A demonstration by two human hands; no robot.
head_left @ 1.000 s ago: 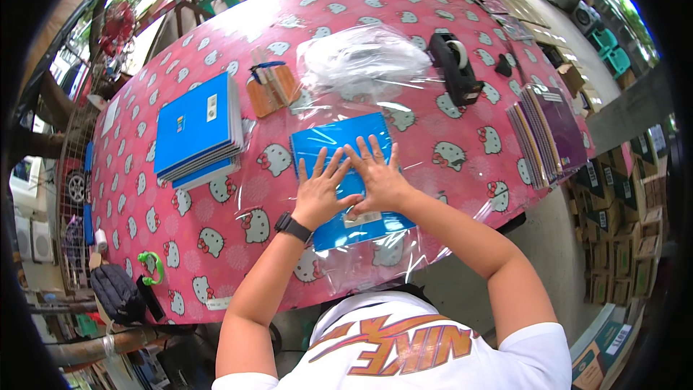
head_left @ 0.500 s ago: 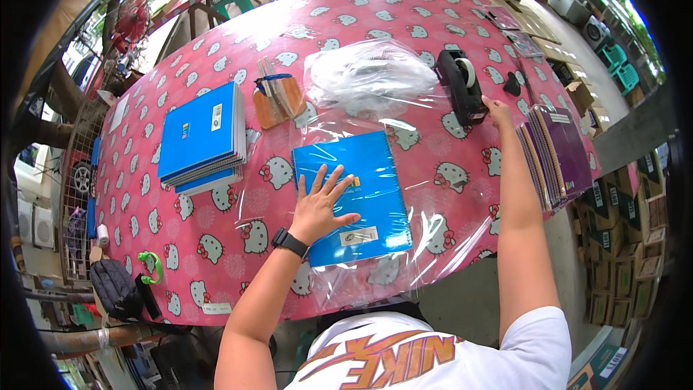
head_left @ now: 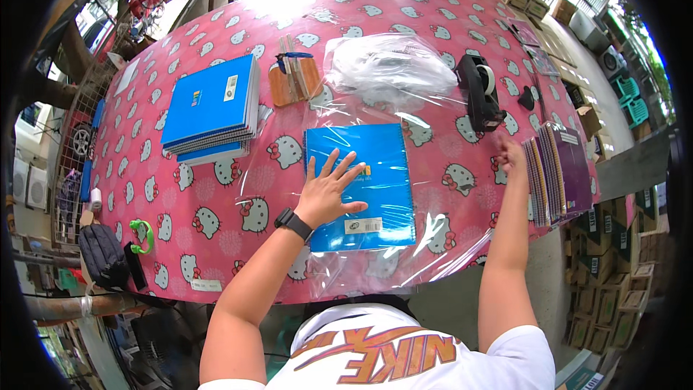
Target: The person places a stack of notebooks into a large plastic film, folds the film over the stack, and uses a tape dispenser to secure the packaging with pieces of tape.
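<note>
Our left hand (head_left: 330,193) lies spread on the blue notebook (head_left: 386,198). Our curled right hand (head_left: 512,156) is near the tape dispenser (head_left: 473,92); we cannot tell whether it grips anything.

The white shirt (head_left: 469,374) bears large orange-brown letters (head_left: 397,356). The blue notebook (head_left: 386,198) has small coloured print and a white barcode label (head_left: 362,225); the notebook stack (head_left: 213,112), coloured print and a white label (head_left: 231,89). Cardboard boxes (head_left: 603,260) show pale print on dark green.
</note>
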